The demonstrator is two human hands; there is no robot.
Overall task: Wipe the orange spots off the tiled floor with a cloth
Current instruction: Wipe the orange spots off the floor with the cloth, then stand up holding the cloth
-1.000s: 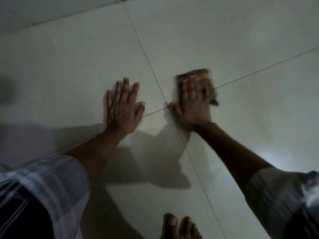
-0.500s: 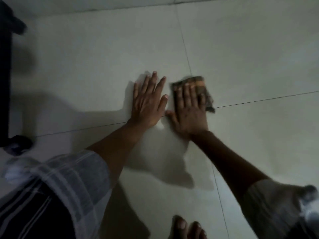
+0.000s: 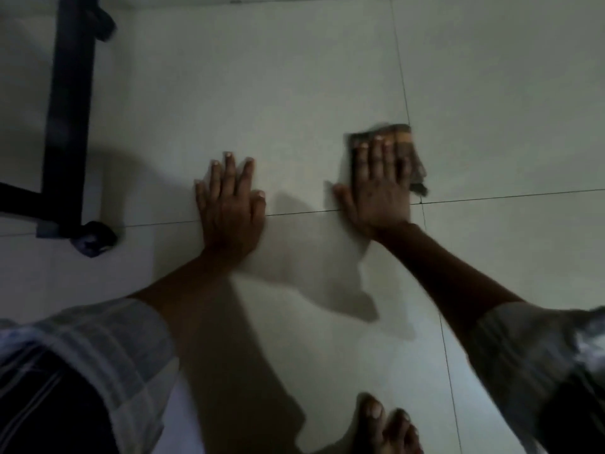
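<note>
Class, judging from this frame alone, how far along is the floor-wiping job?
Done: no orange spots show on the bare tiled floor. In hand: the right hand presses the cloth flat; the left hand braces beside it. Left: unclear, since dim light and blur could hide spots.

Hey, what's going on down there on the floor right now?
A person is crouched over a pale tiled floor. The right hand presses flat on a small dark cloth with an orange stripe, near where the grout lines cross. The left hand is spread flat on the tile, bare, as a brace. No orange spots show in this dim, blurred view.
</note>
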